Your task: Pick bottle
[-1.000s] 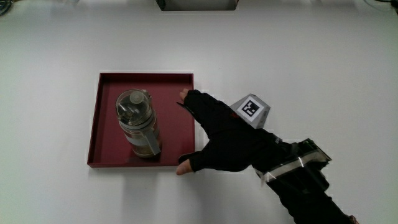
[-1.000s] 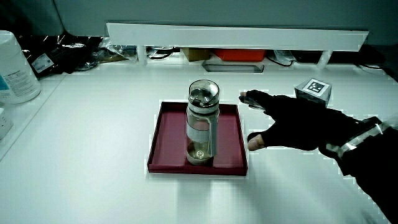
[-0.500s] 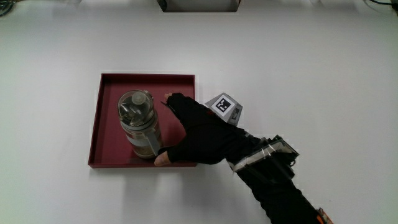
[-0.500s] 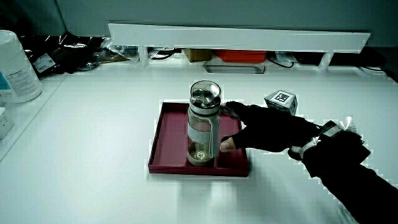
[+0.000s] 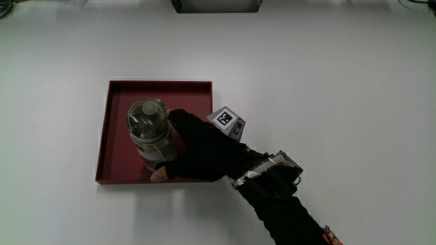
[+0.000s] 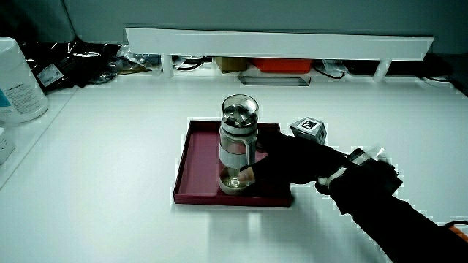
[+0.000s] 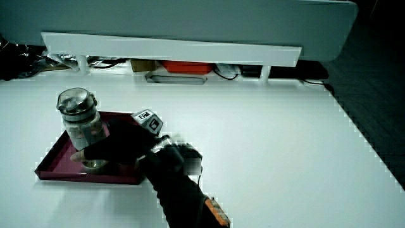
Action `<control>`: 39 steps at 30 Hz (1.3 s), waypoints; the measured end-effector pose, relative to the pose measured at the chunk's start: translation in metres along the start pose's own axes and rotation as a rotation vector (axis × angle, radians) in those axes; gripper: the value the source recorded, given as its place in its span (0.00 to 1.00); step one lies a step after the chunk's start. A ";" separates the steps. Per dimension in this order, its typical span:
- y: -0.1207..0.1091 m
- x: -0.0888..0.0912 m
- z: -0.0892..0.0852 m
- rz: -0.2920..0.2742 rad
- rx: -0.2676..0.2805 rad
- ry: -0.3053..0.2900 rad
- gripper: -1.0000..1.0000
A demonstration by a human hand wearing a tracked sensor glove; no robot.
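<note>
A clear bottle (image 5: pixel 145 122) with a metal lid stands upright in a dark red tray (image 5: pixel 116 129). It shows in both side views (image 6: pixel 238 120) (image 7: pixel 77 107), and so does the tray (image 6: pixel 196 162) (image 7: pixel 54 161). The gloved hand (image 5: pixel 189 146) reaches over the tray's rim and wraps the bottle's lower body. Its thumb presses the side nearer the person and its fingers curl round the side away from the person. The hand shows in both side views (image 6: pixel 289 161) (image 7: pixel 117 145). The patterned cube (image 5: pixel 228 122) sits on its back. The bottle's base rests on the tray floor.
A low white partition (image 6: pixel 278 44) (image 7: pixel 171 47) runs along the table's edge farthest from the person, with cables and boxes under it. A large white container (image 6: pixel 18 80) stands at the table's side edge. A dark box (image 5: pixel 214 5) sits near the partition.
The hand has moved from beside the tray over its rim to the bottle, and its fingers and thumb have closed round the bottle's lower body. The bottle has not moved.
</note>
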 end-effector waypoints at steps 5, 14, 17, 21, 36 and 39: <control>0.003 0.000 -0.008 0.000 -0.001 0.031 0.50; 0.001 0.004 -0.008 0.048 0.092 0.086 0.61; 0.001 0.009 -0.010 0.064 0.047 0.133 0.68; 0.000 0.012 -0.012 0.081 0.092 0.147 0.79; -0.010 0.007 -0.002 0.162 0.151 0.138 1.00; -0.019 -0.003 0.005 0.184 0.127 0.148 1.00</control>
